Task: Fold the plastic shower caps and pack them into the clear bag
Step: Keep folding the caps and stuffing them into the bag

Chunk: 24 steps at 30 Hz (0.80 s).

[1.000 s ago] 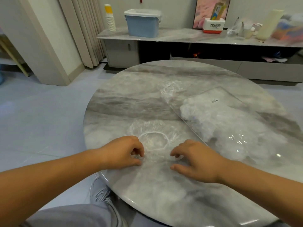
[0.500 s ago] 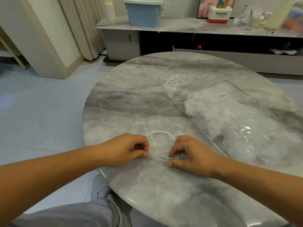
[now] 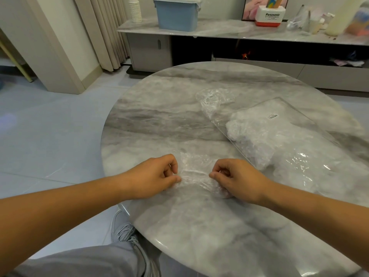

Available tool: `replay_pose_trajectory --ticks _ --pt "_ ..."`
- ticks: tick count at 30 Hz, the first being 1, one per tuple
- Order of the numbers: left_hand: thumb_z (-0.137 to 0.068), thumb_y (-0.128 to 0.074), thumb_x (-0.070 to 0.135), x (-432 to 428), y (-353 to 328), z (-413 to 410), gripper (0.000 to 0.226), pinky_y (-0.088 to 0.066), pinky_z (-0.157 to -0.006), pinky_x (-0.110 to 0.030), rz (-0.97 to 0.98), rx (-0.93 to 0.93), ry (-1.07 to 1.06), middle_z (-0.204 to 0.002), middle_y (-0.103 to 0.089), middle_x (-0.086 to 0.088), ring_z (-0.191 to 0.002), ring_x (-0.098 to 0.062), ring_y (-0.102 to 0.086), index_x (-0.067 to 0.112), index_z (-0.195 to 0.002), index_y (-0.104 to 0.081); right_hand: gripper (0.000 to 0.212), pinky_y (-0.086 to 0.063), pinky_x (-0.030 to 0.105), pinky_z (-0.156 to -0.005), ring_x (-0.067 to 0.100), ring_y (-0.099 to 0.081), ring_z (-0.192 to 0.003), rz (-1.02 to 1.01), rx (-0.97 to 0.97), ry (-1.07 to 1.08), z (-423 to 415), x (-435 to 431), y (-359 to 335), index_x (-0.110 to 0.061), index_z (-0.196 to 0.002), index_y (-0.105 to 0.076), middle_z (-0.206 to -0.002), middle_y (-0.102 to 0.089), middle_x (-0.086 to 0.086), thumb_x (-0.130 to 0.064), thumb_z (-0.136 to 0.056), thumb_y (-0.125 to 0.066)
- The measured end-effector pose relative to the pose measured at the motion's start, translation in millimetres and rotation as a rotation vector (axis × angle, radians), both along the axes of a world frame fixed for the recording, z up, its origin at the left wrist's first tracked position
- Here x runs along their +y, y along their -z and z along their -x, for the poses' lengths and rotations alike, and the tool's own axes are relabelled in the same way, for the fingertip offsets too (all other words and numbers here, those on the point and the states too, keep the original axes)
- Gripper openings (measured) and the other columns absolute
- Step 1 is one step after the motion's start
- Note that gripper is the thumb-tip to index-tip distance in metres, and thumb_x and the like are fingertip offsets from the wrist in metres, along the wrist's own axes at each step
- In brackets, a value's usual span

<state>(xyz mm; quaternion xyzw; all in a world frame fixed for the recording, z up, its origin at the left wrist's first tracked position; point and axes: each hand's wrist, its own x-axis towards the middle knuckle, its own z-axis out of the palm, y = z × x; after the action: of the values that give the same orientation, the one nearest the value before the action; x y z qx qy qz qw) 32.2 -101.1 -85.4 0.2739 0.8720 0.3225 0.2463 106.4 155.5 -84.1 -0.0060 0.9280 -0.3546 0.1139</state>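
Fingers [image 3: 175,178] pinched shut on shower cap [image 3: 194,172], both hands alike. Round marble table [image 3: 159,120] underneath; clear bag [image 3: 289,136] just right; left hand [image 3: 153,176], right hand [image 3: 237,176] curled, knuckles up.

A home living room: a round marble bench [image 3: 179,108] stands on pale floor tiles [image 3: 50,136], with pleated curtains [image 3: 107,33], a low marble-topped media cabinet [image 3: 219,31] carrying a blue storage bin [image 3: 176,15], stacked paper cups [image 3: 135,10] and a framed picture [image 3: 251,7]
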Motion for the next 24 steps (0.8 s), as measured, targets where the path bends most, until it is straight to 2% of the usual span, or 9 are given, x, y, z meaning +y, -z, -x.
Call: replay_pose_trajectory --ticks 5,8,11,14,17,19,20,22,24 --pt "-0.081 -0.082 0.036 5 0 2 0.023 -0.058 -0.072 -0.031 -0.007 0.079 -0.123 -0.080 -0.066 0.007 -0.064 -0.002 -0.057 0.026 -0.091 -0.065 0.022 -0.055 0.024 -0.061 0.004 -0.065 -0.054 -0.115 -0.025 0.027 4 0 6 -0.027 -0.075 -0.065 -0.061 -0.067 -0.008 -0.029 -0.097 -0.063" --pt "-0.080 -0.082 0.037 7 -1 2 0.031 -0.057 -0.073 -0.033 0.054 0.136 -0.130 -0.080 -0.065 0.007 -0.067 -0.005 -0.060 0.029 -0.097 -0.058 0.017 -0.053 0.025 -0.063 0.003 -0.063 -0.057 -0.189 -0.003 0.015 4 -1 7 -0.029 -0.079 -0.062 -0.065 -0.066 -0.010 -0.034 -0.095 -0.066" --pt "-0.081 -0.081 0.040 10 1 2 0.051 -0.056 -0.070 -0.032 0.105 0.133 -0.173 -0.080 -0.066 0.006 -0.069 -0.008 -0.063 0.028 -0.113 -0.044 0.014 -0.048 0.023 -0.065 0.002 -0.060 -0.068 -0.212 0.040 0.041 6 -2 5 -0.032 -0.084 -0.060 -0.072 -0.063 -0.012 -0.040 -0.092 -0.068" --pt "-0.079 -0.083 0.040 16 2 3 0.085 -0.056 -0.067 -0.028 0.092 0.071 -0.242 -0.079 -0.068 0.004 -0.068 -0.009 -0.066 0.025 -0.141 -0.028 0.016 -0.045 0.019 -0.070 0.000 -0.058 -0.076 -0.193 0.130 0.083 9 -4 -1 -0.032 -0.094 -0.061 -0.087 -0.064 -0.014 -0.045 -0.090 -0.069" --pt "-0.074 -0.087 0.042 19 0 6 0.110 -0.058 -0.070 -0.030 0.123 0.023 -0.255 -0.080 -0.070 0.003 -0.070 -0.010 -0.068 0.027 -0.155 -0.013 0.040 -0.041 0.016 -0.085 0.003 -0.055 -0.103 -0.200 0.204 0.075 17 -4 -2 -0.028 -0.119 -0.064 -0.118 -0.059 -0.011 -0.054 -0.089 -0.067" --pt "-0.072 -0.088 0.042 21 -5 8 0.108 -0.062 -0.064 -0.036 0.130 -0.010 -0.253 -0.080 -0.071 0.000 -0.066 -0.015 -0.071 0.029 -0.154 -0.019 0.063 -0.038 0.021 -0.099 0.008 -0.049 -0.126 -0.173 0.155 0.064 22 -5 -1 -0.026 -0.135 -0.058 -0.136 -0.055 -0.009 -0.062 -0.085 -0.068" --pt "-0.071 -0.089 0.042 22 -7 8 0.103 -0.062 -0.060 -0.039 0.131 -0.026 -0.256 -0.080 -0.071 -0.002 -0.062 -0.017 -0.071 0.029 -0.151 -0.026 0.074 -0.039 0.022 -0.102 0.008 -0.048 -0.129 -0.130 0.109 0.064 24 -6 0 -0.025 -0.140 -0.054 -0.140 -0.054 -0.008 -0.066 -0.081 -0.069" --pt "-0.070 -0.090 0.043 25 -11 9 0.089 -0.062 -0.057 -0.041 0.142 -0.036 -0.259 -0.079 -0.071 -0.002 -0.057 -0.017 -0.070 0.028 -0.142 -0.039 0.087 -0.044 0.026 -0.105 0.008 -0.053 -0.126 -0.049 0.039 0.065 29 -9 1 -0.022 -0.145 -0.050 -0.141 -0.056 -0.006 -0.069 -0.075 -0.073" --pt "-0.069 -0.091 0.042 26 -13 10 0.075 -0.062 -0.055 -0.041 0.141 -0.033 -0.250 -0.075 -0.072 -0.002 -0.054 -0.018 -0.070 0.026 -0.130 -0.049 0.089 -0.047 0.026 -0.101 0.008 -0.058 -0.116 -0.023 0.016 0.083 32 -12 2 -0.023 -0.144 -0.052 -0.129 -0.061 -0.007 -0.067 -0.071 -0.077"
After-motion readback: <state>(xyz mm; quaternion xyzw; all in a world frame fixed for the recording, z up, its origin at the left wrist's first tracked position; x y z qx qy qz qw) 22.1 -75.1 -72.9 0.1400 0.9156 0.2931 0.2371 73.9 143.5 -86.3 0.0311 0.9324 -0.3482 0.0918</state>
